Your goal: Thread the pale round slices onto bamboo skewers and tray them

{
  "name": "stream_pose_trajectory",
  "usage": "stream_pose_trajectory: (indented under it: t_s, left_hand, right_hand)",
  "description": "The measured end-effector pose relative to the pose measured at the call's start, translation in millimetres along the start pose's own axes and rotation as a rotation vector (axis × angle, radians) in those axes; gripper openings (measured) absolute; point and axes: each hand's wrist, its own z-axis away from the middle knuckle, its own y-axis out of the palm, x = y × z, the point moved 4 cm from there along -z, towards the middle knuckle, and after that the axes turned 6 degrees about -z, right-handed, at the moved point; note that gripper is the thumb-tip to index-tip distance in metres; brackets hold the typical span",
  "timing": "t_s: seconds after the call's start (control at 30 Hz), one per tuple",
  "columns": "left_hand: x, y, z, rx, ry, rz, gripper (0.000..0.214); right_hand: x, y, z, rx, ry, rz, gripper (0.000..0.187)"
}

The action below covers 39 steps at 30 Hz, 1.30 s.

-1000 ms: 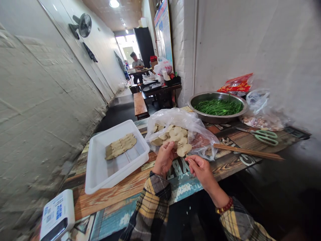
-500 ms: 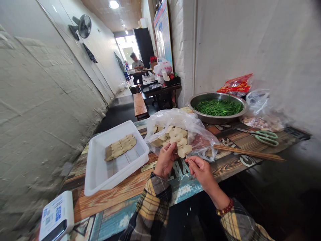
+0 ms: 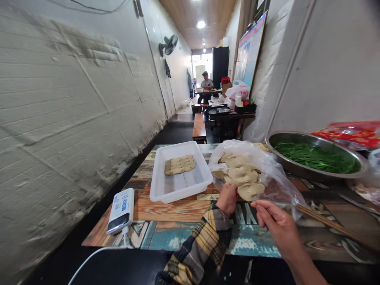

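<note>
My left hand (image 3: 227, 198) is closed on a stack of pale flat dough-like slices (image 3: 244, 179) at the mouth of a clear plastic bag (image 3: 268, 168) holding more slices. My right hand (image 3: 277, 225) is pinched shut just right of the stack, around what looks like a thin skewer that I can barely make out. A white plastic tray (image 3: 179, 186) to the left holds a row of skewered slices (image 3: 179, 164). Both hands hover over the painted wooden table (image 3: 178, 213).
A steel bowl of green stalks (image 3: 317, 156) stands at the right, a red packet (image 3: 353, 132) behind it. Bamboo skewers (image 3: 332, 225) lie right of my hand. A white power bank (image 3: 121, 209) with a cable lies at the left. A person sits far down the corridor.
The view has swung left and levelled, so the table now sits lower right. My hands stay together at the bag, the left still on the slices.
</note>
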Motion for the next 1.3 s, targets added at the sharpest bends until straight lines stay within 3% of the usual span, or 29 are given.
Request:
stream_pose_trajectory:
  t_s: [0.17, 0.3, 0.47, 0.6, 0.7, 0.87, 1.03, 1.3]
  left_hand:
    - [-9, 2.9, 14, 0.017, 0.000, -0.055, 0.031]
    - [-20, -2.6, 13, 0.043, 0.002, 0.023, 0.023]
    - [-39, -8.1, 5, 0.106, 0.069, 0.210, 0.030]
    - [-48, -13.6, 5, 0.094, 0.030, 0.321, 0.043]
    - [-47, -15.8, 5, 0.035, 0.005, 0.269, 0.047]
    - [-42, -18.2, -3, -0.046, 0.076, 0.119, 0.034]
    - [-39, -18.7, -7, -0.053, 0.103, 0.065, 0.027]
    - [-36, -8.6, -2, -0.047, 0.032, 0.002, 0.034]
  right_hand:
    - [37, 32, -17, 0.106, -0.073, 0.095, 0.034]
    - [36, 46, -22, 0.122, -0.073, 0.041, 0.036]
    - [9, 37, -16, 0.066, -0.004, -0.059, 0.037]
    - [-15, 24, -8, 0.034, 0.054, -0.066, 0.037]
    - [-27, 12, -4, 0.017, 0.067, -0.037, 0.038]
    - [-30, -1, -1, -0.011, 0.067, 0.059, 0.040]
    - [-29, -1, -2, -0.058, 0.110, 0.029, 0.040]
    - [-35, 2, -9, -0.099, 0.115, -0.003, 0.040]
